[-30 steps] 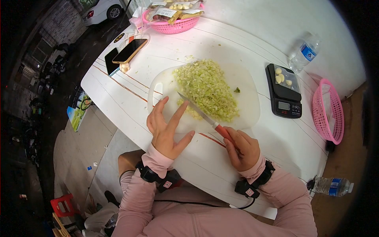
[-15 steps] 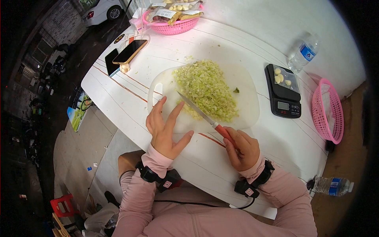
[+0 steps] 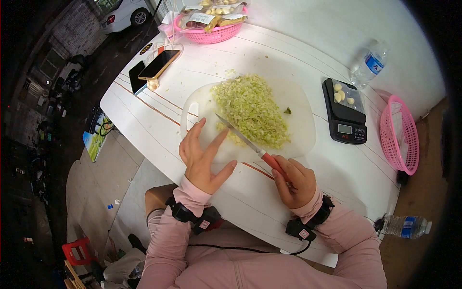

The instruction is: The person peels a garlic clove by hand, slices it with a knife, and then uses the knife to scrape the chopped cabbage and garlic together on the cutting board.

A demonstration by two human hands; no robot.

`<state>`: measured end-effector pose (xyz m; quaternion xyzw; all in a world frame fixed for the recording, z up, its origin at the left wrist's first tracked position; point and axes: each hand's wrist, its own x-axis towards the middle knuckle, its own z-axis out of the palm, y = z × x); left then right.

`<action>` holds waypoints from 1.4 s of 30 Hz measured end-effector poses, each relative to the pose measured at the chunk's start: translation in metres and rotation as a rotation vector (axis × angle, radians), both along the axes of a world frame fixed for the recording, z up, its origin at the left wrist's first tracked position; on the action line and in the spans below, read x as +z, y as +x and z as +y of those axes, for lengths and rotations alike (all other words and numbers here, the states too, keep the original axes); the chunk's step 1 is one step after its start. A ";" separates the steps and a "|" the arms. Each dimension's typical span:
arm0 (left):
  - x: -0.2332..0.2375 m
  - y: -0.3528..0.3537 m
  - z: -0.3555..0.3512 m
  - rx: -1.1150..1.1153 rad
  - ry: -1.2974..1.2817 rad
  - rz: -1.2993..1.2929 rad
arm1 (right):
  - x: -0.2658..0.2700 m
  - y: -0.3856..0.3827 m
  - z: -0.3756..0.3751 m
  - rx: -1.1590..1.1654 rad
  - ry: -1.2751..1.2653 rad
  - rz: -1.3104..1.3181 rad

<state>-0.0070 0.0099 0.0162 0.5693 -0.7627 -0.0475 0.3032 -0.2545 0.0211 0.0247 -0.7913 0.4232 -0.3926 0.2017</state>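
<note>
A heap of finely chopped pale green vegetable (image 3: pixel 252 108) covers the middle of a white cutting board (image 3: pixel 303 125). My right hand (image 3: pixel 294 182) is wrapped round the orange handle of a knife (image 3: pixel 246 139), its blade slanting up and left across the heap's near edge. To the left, my left hand (image 3: pixel 202 159) has its fingers spread and holds nothing, hovering by the board's near left corner close to the knife tip. One small dark green scrap (image 3: pixel 288 110) lies on the board right of the heap.
Right of the board is a black kitchen scale (image 3: pixel 345 115) with garlic cloves (image 3: pixel 340 94) in a bag. A pink basket (image 3: pixel 399 135) and water bottle (image 3: pixel 370 65) stand beyond. Two phones (image 3: pixel 160 64), a garlic bulb (image 3: pixel 152 85) and a pink basket of packets (image 3: pixel 211 34) occupy the back left.
Almost nothing differs. My left forefinger has shifted slightly toward the right, nearer the knife blade; the right hand keeps the knife in nearly the same place.
</note>
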 end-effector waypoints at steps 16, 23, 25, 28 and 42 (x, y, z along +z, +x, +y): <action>0.010 -0.002 0.001 -0.111 -0.035 0.088 | 0.001 0.001 -0.002 -0.009 -0.141 0.162; 0.019 -0.005 0.004 -0.222 0.062 -0.032 | -0.001 0.002 -0.004 0.044 -0.223 0.154; 0.021 -0.006 0.004 -0.215 0.099 -0.072 | 0.000 0.002 -0.003 0.066 -0.274 0.175; 0.022 -0.006 0.003 -0.207 0.101 -0.152 | 0.001 0.002 -0.002 0.072 -0.307 0.160; 0.008 -0.009 0.000 0.000 0.094 -0.073 | 0.004 -0.002 -0.001 0.076 -0.342 0.113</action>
